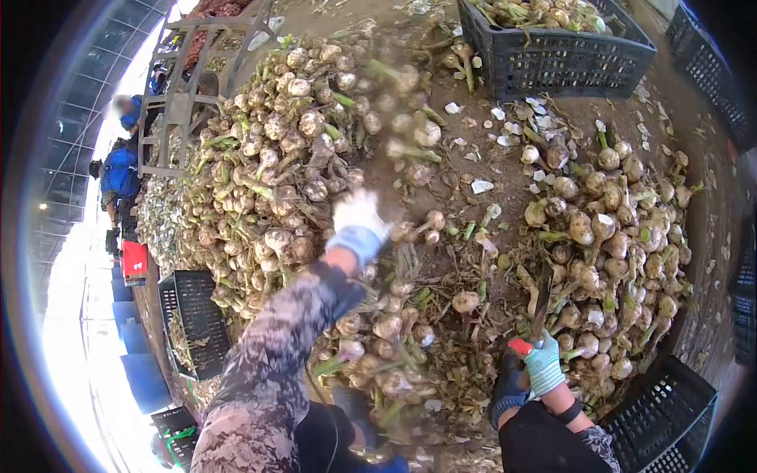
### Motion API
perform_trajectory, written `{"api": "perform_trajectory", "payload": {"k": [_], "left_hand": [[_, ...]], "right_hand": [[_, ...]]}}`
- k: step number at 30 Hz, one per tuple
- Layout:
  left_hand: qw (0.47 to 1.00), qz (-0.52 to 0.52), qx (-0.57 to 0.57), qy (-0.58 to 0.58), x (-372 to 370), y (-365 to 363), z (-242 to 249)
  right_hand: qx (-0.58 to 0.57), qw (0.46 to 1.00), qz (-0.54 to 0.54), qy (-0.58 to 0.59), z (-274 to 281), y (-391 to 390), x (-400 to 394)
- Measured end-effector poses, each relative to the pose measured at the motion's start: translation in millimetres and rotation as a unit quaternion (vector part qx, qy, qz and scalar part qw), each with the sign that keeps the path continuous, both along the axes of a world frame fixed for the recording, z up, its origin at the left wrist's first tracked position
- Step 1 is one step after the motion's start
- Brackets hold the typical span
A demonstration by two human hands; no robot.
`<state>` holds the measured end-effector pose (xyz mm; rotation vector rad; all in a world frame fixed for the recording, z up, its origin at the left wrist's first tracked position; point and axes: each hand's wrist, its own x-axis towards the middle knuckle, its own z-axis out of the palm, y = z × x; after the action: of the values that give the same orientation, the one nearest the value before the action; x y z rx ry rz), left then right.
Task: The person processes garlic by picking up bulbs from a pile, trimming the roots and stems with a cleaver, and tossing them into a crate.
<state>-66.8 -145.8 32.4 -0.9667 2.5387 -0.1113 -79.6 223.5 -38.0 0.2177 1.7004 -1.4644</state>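
My left hand [359, 219], in a white glove with a pale blue cuff, reaches out over the right edge of a big heap of garlic bulbs [272, 165]. Motion smears its fingers, so I cannot make out anything in them. Beyond it, some garlic bulbs [404, 79] look blurred too. My right hand [544, 364] wears a green-and-white striped glove and is closed around a red-handled cutting tool [541, 303], its dark blade pointing away from me. That hand is low, beside a second garlic pile [611, 236]. Stems and dry leaves [449, 299] litter the ground between the piles.
A black crate [564, 67] with garlic in it stands at the back right. Other black crates sit at the lower right [662, 414] and left [193, 323]. A metal frame [177, 102] stands behind the heap. People in blue [120, 169] are at the far left.
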Motion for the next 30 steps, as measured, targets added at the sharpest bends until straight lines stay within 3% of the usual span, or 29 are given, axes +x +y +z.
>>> {"api": "perform_trajectory", "payload": {"k": [1,3,5,9,10,13,15,16,17,19,21,23,26,30], "left_hand": [[0.987,-0.072,-0.138,-0.029,-1,-23,-11],[0.934,-0.219,-0.277,-0.059,3,-65,-21],[0.987,-0.049,-0.083,-0.129,-5,-95,-25],[0.987,-0.044,-0.070,-0.140,-7,-69,-1],[0.991,-0.077,-0.085,-0.070,5,-61,-4],[0.994,-0.093,0.057,-0.008,47,-6,-21],[0.974,-0.163,0.154,0.033,88,17,-32],[0.938,-0.245,0.233,0.072,99,29,-14],[0.929,-0.283,0.234,0.042,94,29,0],[0.959,-0.203,0.195,0.036,65,8,27],[0.986,-0.157,-0.051,0.014,41,-33,21],[0.967,-0.183,-0.166,-0.057,28,-81,9],[0.983,-0.091,-0.077,-0.138,10,-102,-1],[0.991,-0.004,-0.075,-0.114,13,-82,-3]], "right_hand": [[-0.008,1.000,0.002,0.004,3,0,-1],[-0.022,1.000,0.007,0.010,9,0,0],[0.002,0.999,0.027,0.026,7,5,1],[0.002,1.000,-0.005,0.007,8,5,3],[0.009,1.000,-0.009,-0.001,8,3,2],[0.015,0.999,-0.022,-0.023,5,-6,1],[0.002,0.999,-0.037,-0.029,-6,-12,3],[0.005,1.000,-0.002,0.013,-8,-12,5],[0.010,1.000,0.014,0.020,-8,-11,6],[0.025,0.998,0.045,0.034,-3,-10,5],[0.057,0.997,0.050,0.014,4,-12,4],[0.061,0.998,0.034,-0.005,7,-14,6],[0.067,0.997,0.046,-0.005,8,-21,8],[0.022,0.999,-0.006,-0.029,8,-26,8]]}}
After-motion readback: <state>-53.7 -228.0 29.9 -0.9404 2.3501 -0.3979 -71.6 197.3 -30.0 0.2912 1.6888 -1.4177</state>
